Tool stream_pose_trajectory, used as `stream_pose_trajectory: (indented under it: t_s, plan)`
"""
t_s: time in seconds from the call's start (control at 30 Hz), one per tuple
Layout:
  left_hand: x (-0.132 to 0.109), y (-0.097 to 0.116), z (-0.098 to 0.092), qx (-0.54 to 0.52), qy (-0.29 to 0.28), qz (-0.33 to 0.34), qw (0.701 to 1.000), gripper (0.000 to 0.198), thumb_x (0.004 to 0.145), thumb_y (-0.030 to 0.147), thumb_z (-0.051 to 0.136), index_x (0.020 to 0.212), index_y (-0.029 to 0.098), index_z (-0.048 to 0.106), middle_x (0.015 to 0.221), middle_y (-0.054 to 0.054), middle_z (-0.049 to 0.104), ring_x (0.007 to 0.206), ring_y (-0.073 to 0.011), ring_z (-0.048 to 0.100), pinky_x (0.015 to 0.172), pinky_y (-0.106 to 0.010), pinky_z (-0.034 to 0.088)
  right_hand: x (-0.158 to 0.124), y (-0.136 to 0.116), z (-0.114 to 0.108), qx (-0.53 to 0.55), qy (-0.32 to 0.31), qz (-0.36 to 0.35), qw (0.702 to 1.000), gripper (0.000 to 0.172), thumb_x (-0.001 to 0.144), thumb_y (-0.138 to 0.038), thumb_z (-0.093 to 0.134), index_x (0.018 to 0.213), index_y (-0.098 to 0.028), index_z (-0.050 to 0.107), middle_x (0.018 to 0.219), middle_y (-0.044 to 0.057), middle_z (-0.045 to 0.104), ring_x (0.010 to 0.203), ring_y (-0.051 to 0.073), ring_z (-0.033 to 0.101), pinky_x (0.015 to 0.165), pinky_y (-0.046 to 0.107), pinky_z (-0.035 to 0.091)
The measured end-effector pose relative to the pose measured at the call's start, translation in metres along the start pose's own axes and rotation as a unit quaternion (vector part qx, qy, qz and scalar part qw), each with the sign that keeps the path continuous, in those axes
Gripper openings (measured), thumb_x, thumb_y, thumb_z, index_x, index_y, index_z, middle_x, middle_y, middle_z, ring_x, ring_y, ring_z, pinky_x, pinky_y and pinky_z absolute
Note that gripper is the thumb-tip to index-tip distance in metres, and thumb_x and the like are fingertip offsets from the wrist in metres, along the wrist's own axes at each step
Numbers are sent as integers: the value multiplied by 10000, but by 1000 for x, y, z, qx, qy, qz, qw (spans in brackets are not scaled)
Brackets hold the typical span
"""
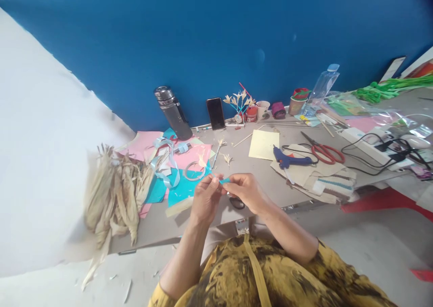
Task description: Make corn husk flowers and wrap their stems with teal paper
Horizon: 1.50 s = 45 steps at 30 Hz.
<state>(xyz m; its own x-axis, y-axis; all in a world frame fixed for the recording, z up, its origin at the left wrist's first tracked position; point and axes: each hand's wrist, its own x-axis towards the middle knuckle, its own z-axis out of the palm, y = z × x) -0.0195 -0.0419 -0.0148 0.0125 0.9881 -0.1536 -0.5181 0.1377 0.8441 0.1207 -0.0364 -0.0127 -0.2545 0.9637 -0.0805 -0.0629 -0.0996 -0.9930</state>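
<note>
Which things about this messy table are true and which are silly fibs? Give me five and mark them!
1. The right grip is pinching a small blue strip. True.
2. The phone lies flat on the yellow paper. False: it stands up in front of the blue wall.
3. The scissors by the glue gun have red handles. True.
4. The glue gun is bright yellow. False: it is dark blue.
5. The dried husks are at the person's right. False: they are at the left.

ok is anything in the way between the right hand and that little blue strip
Nothing visible is: the right hand pinches the blue strip directly, and the left hand sits close beside it.
</note>
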Motion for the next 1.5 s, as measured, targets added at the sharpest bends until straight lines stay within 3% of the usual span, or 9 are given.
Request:
stream_pose_trajectory:
  t_s: [0.13,0.27,0.43,0.73,0.8,1.0,1.23,1.37,1.5]
  plan:
    - [-2,1,-2,11,4,-6,1000,299,557,326,930,691,161,720,704,6,661,549,-93,552,613,-277,479,-1,1,-5,37,-45,16,998,285,764,-412,685,677,-141,688,572,-16,555,511,84,380,488,220,273]
    - [-1,1,-1,12,54,-2,998,329,486,324,952,550,154,678,738,-7,679,566,-84,537,611,-265,477,-6,5,-3,-122,-7,-95,988,329,877,-365,579,610,-175,540,541,-61,358,513,81,279,487,232,209]
    - [1,0,2,27,82,22,996,308,475,339,939,549,162,697,708,-17,671,595,-105,543,620,-276,469,-9,6,2,-223,29,-182,957,368,912,-279,519,593,-203,353,560,-58,299,531,94,271,516,245,220]
    - [3,-3,1,90,113,77,987,290,597,322,873,548,163,635,547,36,546,545,-80,461,575,-231,383,-8,4,4,-336,73,-272,899,266,914,-218,530,649,-192,531,630,1,523,627,130,459,623,245,320]
    - [2,-2,3,78,107,67,989,333,582,332,885,542,167,598,522,44,531,523,-79,462,567,-232,380,-7,5,3,-322,74,-258,908,307,916,-228,528,612,-188,526,602,-6,492,602,123,429,607,247,312]
    - [-3,0,5,56,51,38,996,330,640,415,864,673,171,644,585,14,620,569,-113,563,633,-259,450,-8,8,-2,-130,31,-108,985,304,883,-370,583,686,-151,656,542,-55,381,500,79,285,467,221,230]
    - [-4,-3,-3,111,7,16,994,302,692,403,840,664,166,656,587,10,625,569,-111,557,639,-256,454,-8,11,-11,-20,-15,-23,999,363,822,-481,685,754,-130,752,551,-28,524,496,77,379,465,209,268]
    - [-2,-4,-2,103,21,5,994,310,675,394,848,641,166,641,558,21,593,542,-105,545,611,-249,433,-4,19,-15,33,-44,11,998,422,800,-546,710,792,-129,772,600,18,628,535,102,495,508,219,372]
    - [2,-3,0,80,33,12,996,317,637,387,862,623,162,639,563,23,574,555,-103,522,614,-253,426,-4,21,-21,49,-17,15,999,402,807,-521,693,857,-132,779,746,76,733,616,138,588,589,261,481]
